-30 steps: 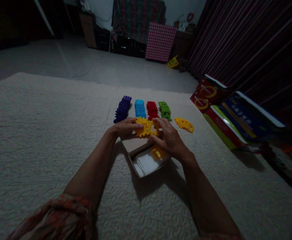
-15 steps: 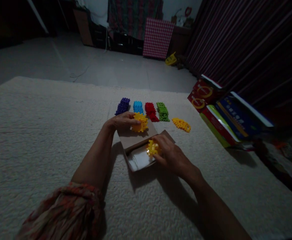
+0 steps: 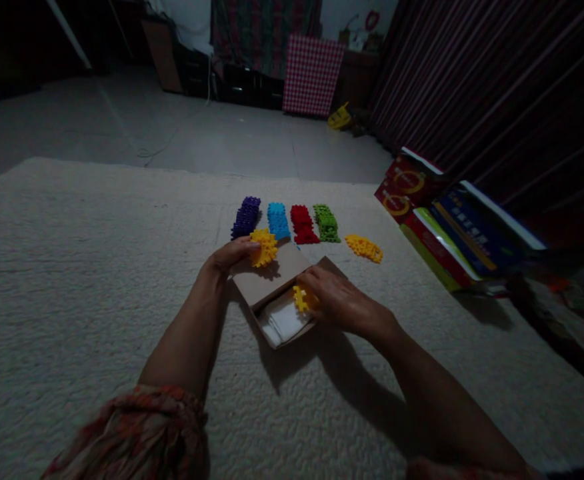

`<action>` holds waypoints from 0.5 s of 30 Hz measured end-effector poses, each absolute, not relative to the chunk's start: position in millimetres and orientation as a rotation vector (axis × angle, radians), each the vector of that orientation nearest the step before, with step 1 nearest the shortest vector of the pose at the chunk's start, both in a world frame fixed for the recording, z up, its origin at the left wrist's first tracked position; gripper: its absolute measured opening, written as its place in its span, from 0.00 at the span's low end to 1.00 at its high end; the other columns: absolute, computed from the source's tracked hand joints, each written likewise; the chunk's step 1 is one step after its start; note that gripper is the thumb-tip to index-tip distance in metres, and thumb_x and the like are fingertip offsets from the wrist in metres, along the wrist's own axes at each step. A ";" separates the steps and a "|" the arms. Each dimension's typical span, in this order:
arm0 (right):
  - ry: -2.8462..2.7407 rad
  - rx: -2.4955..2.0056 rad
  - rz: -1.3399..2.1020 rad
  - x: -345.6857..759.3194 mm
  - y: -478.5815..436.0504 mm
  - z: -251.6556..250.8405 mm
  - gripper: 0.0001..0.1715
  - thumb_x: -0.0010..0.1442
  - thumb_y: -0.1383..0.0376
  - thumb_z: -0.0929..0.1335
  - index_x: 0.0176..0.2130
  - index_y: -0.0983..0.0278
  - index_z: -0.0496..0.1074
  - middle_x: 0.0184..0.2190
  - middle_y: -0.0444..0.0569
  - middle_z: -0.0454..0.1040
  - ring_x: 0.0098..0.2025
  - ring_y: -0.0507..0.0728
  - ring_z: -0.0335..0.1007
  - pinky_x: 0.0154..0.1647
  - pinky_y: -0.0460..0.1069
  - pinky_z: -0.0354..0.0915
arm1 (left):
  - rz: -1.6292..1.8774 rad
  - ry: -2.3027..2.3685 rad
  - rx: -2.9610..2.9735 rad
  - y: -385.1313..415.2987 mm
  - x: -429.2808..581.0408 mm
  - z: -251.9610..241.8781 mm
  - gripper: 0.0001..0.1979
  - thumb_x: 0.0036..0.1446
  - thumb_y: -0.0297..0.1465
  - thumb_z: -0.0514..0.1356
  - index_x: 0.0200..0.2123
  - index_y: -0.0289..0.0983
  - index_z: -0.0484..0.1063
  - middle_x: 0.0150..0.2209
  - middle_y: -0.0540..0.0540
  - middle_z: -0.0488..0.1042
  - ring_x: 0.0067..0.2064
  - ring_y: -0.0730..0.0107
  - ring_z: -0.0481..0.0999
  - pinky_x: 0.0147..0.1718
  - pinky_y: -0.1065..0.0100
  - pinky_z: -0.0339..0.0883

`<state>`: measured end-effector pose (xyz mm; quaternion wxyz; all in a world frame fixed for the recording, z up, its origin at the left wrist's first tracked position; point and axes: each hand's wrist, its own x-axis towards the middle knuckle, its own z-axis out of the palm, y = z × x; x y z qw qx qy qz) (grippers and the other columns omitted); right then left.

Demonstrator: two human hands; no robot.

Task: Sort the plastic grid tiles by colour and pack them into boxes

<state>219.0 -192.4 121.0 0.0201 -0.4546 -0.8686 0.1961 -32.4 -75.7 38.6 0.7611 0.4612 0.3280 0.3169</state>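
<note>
Over the left part of a cardboard box (image 3: pixel 272 277), my left hand (image 3: pixel 233 255) is closed on a stack of yellow interlocking toy pieces (image 3: pixel 263 249) with notched edges. My right hand (image 3: pixel 339 298) grips another yellow notched piece (image 3: pixel 301 299) above the box's opening, its fingers partly covering it. White material (image 3: pixel 285 320), perhaps paper or plastic, shows inside the box. Beyond lie rows of similar pieces: purple (image 3: pixel 247 217), light blue (image 3: pixel 278 220), red (image 3: pixel 303 225) and green (image 3: pixel 327 223). A yellow-orange row (image 3: pixel 365 248) lies to their right.
Everything rests on a cream quilted mat (image 3: pixel 122 220). To the right stand printed boxes, one red (image 3: pixel 407 183) and one blue (image 3: pixel 482 230), near a dark striped curtain (image 3: pixel 452 87). Farther back, a red checked cloth (image 3: pixel 312 77) hangs above the tiled floor (image 3: pixel 252 143).
My left hand has moved a little left and down with its yellow stack, away from the right hand. The right hand stays over the box opening with its yellow piece turned slightly.
</note>
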 end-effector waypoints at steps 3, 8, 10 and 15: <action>-2.799 -1.543 0.417 216.5 -186.3 125.4 0.20 0.57 0.75 0.68 0.49 0.61 0.70 0.49 0.55 0.69 0.50 0.63 0.66 0.46 0.55 0.68 | 0.738 0.695 0.871 -74.5 -23.6 32.3 0.17 0.44 0.33 0.69 0.38 0.32 0.74 0.33 0.41 0.81 0.29 0.65 0.79 0.30 0.69 0.75; -2.910 -1.532 0.259 218.3 -180.4 128.0 0.21 0.57 0.75 0.68 0.50 0.60 0.69 0.51 0.55 0.68 0.50 0.63 0.65 0.43 0.54 0.65 | 0.713 0.701 0.834 -70.2 -18.5 31.5 0.17 0.45 0.33 0.69 0.39 0.31 0.75 0.33 0.40 0.81 0.29 0.66 0.79 0.29 0.70 0.74; -2.965 -1.542 0.232 218.8 -180.1 131.0 0.20 0.58 0.74 0.68 0.50 0.61 0.68 0.51 0.56 0.68 0.49 0.63 0.65 0.43 0.53 0.64 | 0.689 0.731 0.847 -68.9 -18.7 33.8 0.18 0.46 0.33 0.69 0.40 0.30 0.76 0.33 0.40 0.81 0.28 0.67 0.79 0.29 0.69 0.75; -3.000 -1.532 0.181 218.6 -179.6 132.2 0.17 0.59 0.73 0.68 0.48 0.63 0.69 0.50 0.55 0.70 0.47 0.61 0.66 0.42 0.52 0.64 | 0.655 0.767 0.875 -67.1 -16.9 41.6 0.20 0.43 0.34 0.71 0.39 0.29 0.76 0.33 0.42 0.81 0.29 0.67 0.79 0.30 0.69 0.75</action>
